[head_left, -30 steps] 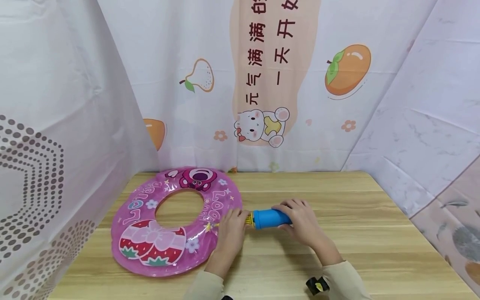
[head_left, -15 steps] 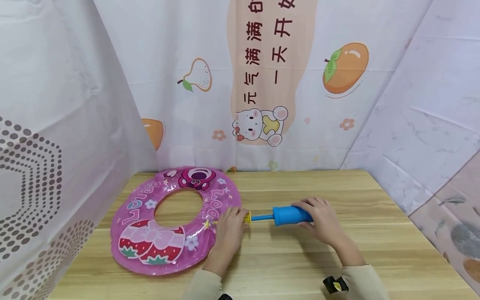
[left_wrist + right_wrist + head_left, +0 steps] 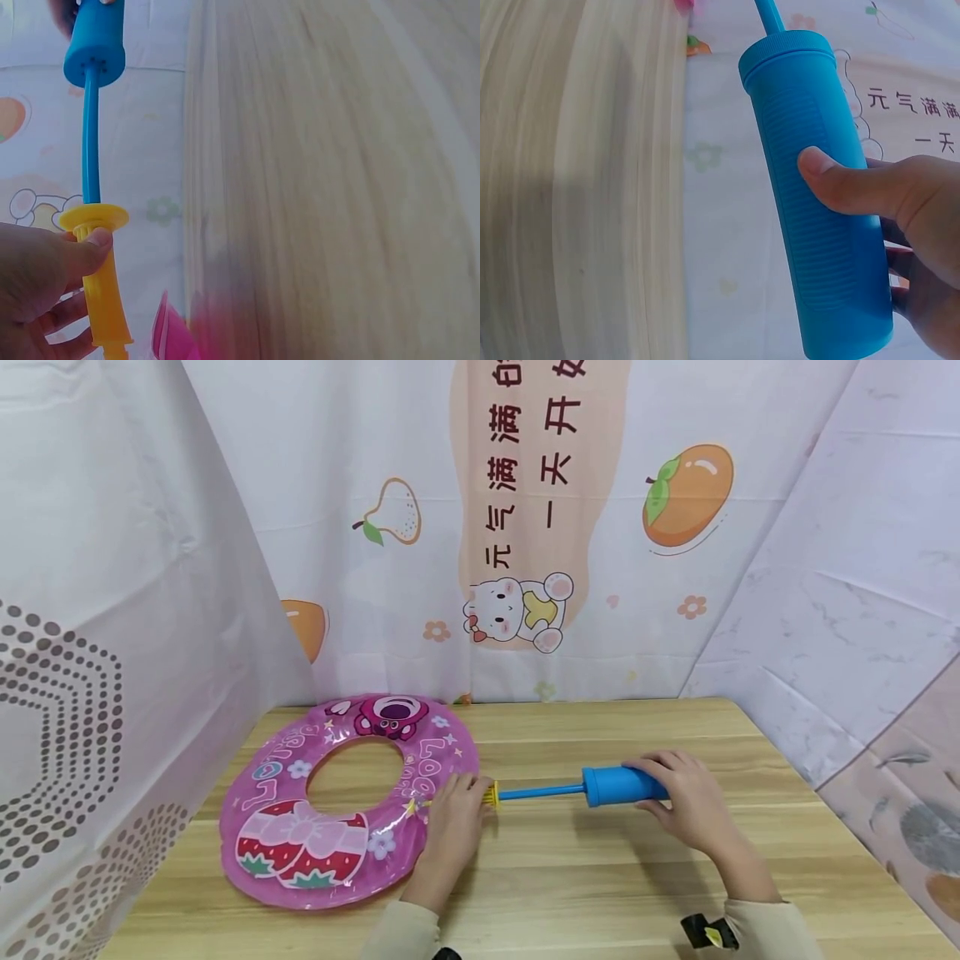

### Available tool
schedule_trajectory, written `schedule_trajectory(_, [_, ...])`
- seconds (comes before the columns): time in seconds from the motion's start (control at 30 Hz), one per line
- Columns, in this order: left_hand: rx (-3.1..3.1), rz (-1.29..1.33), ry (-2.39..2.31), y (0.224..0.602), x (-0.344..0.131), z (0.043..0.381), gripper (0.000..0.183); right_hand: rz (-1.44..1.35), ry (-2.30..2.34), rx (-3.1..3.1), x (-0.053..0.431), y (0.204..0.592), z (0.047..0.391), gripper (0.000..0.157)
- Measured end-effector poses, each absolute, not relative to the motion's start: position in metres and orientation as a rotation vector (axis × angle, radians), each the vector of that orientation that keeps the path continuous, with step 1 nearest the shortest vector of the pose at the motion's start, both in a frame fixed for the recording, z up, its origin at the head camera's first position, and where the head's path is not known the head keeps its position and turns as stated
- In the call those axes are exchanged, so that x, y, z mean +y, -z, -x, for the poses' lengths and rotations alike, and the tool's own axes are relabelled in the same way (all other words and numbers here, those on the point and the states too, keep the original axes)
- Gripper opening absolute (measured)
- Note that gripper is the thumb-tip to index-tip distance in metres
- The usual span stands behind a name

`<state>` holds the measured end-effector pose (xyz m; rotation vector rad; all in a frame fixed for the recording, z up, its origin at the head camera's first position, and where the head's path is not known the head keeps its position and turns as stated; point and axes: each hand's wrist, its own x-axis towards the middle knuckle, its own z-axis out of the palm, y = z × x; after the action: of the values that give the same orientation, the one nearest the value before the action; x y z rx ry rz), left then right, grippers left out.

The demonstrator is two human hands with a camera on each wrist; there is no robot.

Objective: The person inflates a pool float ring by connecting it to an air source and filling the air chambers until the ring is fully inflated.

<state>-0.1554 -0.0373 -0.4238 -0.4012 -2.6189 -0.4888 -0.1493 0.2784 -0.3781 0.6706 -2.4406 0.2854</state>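
Observation:
A hand air pump (image 3: 817, 202) with a ribbed blue barrel stretches between both hands, its thin blue rod (image 3: 91, 142) drawn well out. My right hand (image 3: 690, 797) grips the barrel, thumb along its side in the right wrist view. The yellow handle (image 3: 105, 292) at the rod's other end is held by my left hand (image 3: 453, 818), thumb just below its round flange. Left of that hand lies a pink swim ring (image 3: 247, 827), inflated, printed with a bear and strawberries. A yellow tip from the handle points at the ring's right side, partly behind my left hand.
The wooden table (image 3: 570, 893) runs under everything and ends at a printed white curtain (image 3: 420, 593) behind. More curtains hang at the left (image 3: 150, 568) and the right (image 3: 847, 593). Black bands (image 3: 708, 932) sit at the sleeves.
My right hand has slid to the right with the blue barrel, baring a long stretch of rod. My left hand and the ring have stayed nearly in place.

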Motion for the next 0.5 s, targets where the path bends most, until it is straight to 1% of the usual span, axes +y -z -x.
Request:
schedule_trajectory(0.27, [-2.633, 0.4, 0.5, 0.424, -0.038, 0.155, 0.034, -0.655, -0.275, -2.455, 0.287, 0.377, 0.149, 0.065])
schedule_trajectory(0.5, [-2.614, 0.392, 0.516, 0.424, -0.035, 0.156, 0.034, -0.682, -0.234, -2.466, 0.274, 0.375, 0.153, 0.063])
